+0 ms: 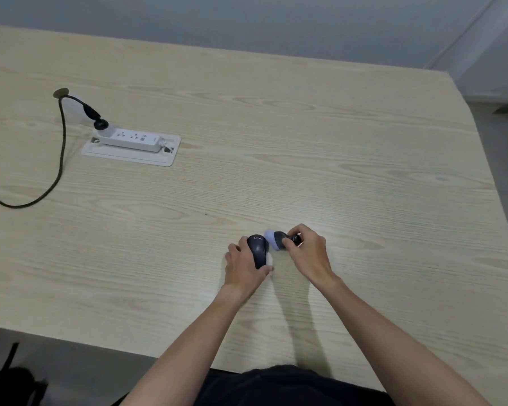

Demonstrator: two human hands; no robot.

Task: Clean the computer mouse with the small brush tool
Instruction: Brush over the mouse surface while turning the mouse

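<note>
Left hand (244, 266) grips the dark computer mouse (257, 249), fingers curled round its left side, thumb along the near right edge; mouse looks tipped up on its side, pale lettering on the top end facing the camera, a bit of white showing under it by the thumb. Mouse sits on the light wood table (335, 159), near the front edge, roughly centre-right of the view. Right hand (307, 256) holds the small brush tool (279, 239), fingers and thumb pinched round its dark handle; pale lavender bristle head points left and touches or nearly touches the upper right of the mouse, exact contact not clear. Both forearms reach in from the bottom, bare. Far left on the table: white power strip (134, 139) lying on a white recessed plate (129, 156), black plug in its left end, black cable (60, 148) running from a round grommet hole (61, 92) and looping off the left edge. Grey wall behind the table. Dark bag on the floor, bottom left, blurry.
</note>
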